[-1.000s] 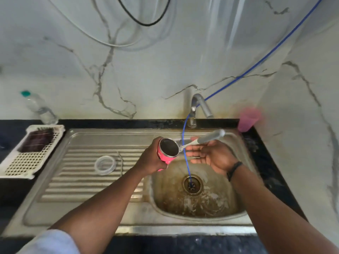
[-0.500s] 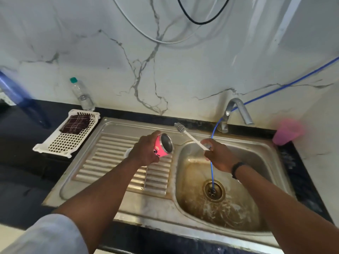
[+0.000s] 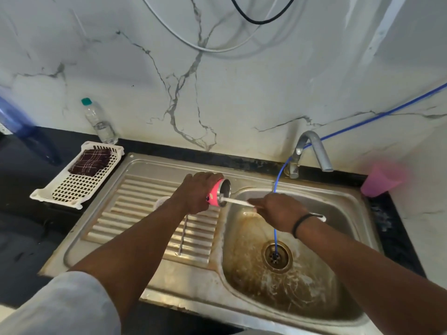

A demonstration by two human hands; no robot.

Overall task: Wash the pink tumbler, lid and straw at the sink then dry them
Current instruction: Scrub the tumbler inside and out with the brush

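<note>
My left hand has its grip wrapped around the pink tumbler, held on its side above the draining board, just left of the sink basin. The tumbler's steel-lined mouth faces right, and its pink wall carries small dots. My right hand has its grip pinched on a white bottle brush, whose far end goes into the tumbler's mouth. The clear lid lies on the draining board, mostly hidden behind my left wrist, and the metal straw lies on the ridges nearer me. A white basket on the dark worktop, far left, holds a folded checked cloth.
</note>
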